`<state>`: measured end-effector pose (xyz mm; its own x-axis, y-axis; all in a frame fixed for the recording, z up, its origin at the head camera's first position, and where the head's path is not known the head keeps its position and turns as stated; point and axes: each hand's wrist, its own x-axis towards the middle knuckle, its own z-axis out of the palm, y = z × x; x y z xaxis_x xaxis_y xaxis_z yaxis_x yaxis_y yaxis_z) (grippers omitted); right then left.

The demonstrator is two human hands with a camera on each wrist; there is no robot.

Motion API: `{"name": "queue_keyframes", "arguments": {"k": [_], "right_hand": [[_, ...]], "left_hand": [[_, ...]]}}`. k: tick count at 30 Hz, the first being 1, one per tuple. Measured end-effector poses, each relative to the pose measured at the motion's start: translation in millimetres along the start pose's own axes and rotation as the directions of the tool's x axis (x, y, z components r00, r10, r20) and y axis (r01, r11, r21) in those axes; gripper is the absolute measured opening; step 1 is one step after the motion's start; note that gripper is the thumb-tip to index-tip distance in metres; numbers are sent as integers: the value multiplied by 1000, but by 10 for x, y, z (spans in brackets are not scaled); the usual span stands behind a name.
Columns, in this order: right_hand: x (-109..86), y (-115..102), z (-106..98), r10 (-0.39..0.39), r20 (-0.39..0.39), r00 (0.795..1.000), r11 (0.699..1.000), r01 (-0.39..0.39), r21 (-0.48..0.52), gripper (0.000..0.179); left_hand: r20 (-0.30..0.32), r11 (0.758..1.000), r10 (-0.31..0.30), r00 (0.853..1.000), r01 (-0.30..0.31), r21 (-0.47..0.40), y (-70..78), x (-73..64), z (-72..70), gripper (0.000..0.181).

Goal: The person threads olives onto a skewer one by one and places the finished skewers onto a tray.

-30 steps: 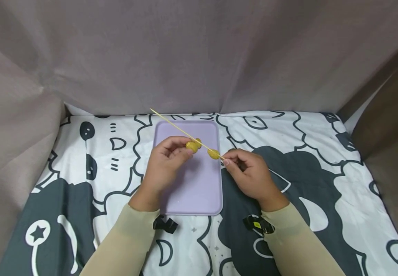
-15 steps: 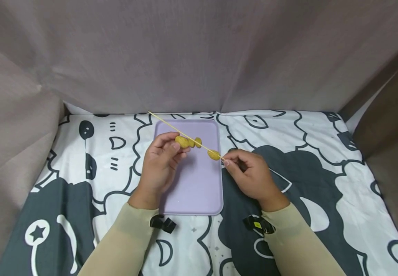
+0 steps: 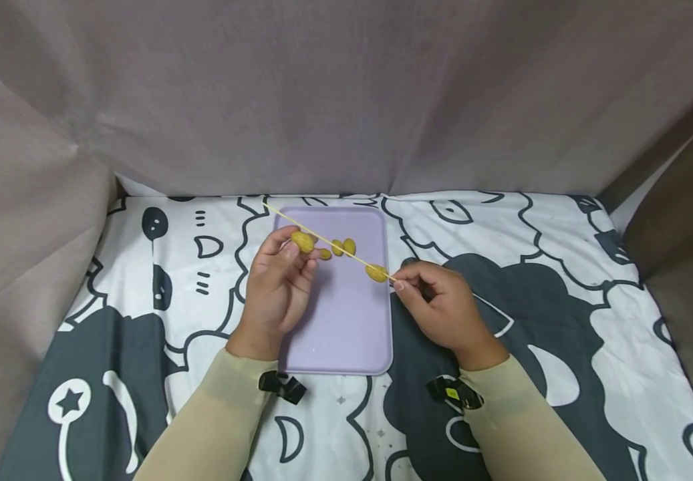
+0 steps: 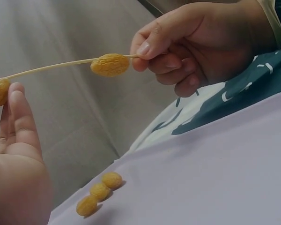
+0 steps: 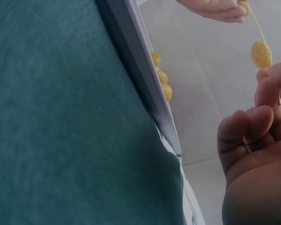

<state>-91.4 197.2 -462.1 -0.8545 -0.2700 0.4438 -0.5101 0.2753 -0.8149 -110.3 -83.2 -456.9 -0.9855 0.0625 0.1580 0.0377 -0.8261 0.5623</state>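
My right hand (image 3: 442,304) pinches the near end of a thin wooden skewer (image 4: 61,65) between thumb and fingertips. One wrinkled yellow oval fruit (image 4: 110,65) is threaded on the skewer, close to those fingertips. My left hand (image 3: 276,287) holds another such fruit (image 3: 302,242) between thumb and fingers, beside the skewer's far part; whether the stick pierces it I cannot tell. The skewer slopes above a lilac tray (image 3: 346,321), slightly bowed in the left wrist view. Three loose fruits (image 4: 99,191) lie in a row on the tray.
A cloth (image 3: 202,401) with black-and-white cartoon print covers the table under the tray. Grey-brown curtains (image 3: 322,100) hang behind the table and on both sides. A black strap with a small device (image 3: 454,393) sits at each wrist.
My left hand has shifted left and slightly up with its fruit, away from the threaded one. The loose fruits on the tray now show more fully. My right hand stays nearly still.
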Motion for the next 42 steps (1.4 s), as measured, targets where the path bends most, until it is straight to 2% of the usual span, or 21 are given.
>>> {"name": "queue_keyframes", "arguments": {"k": [7, 14, 19, 28, 37, 42], "right_hand": [[0, -6, 5, -17, -2, 1000, 1000, 17, 13, 17], [-1, -2, -3, -47, 1, 999, 999, 47, 27, 23], [-3, 16, -16, -64, -4, 998, 997, 65, 31, 23], [-14, 10, -62, -80, -26, 996, 996, 81, 41, 22], [-13, 31, -40, -87, -48, 995, 994, 90, 57, 22], [-5, 28, -43, -63, -36, 997, 997, 65, 50, 22]], "left_hand": [[-66, 992, 44, 997, -51, -111, 94, 19, -19, 22], [-31, 969, 54, 998, -59, -241, 184, 45, -57, 21], [-20, 959, 84, 996, -86, -270, 205, 54, -93, 23], [-71, 932, 115, 991, -133, -339, 241, 94, -123, 29], [-96, 921, 141, 985, -166, -352, 259, 114, -147, 30], [-95, 917, 148, 984, -172, -360, 273, 109, -156, 32]]}}
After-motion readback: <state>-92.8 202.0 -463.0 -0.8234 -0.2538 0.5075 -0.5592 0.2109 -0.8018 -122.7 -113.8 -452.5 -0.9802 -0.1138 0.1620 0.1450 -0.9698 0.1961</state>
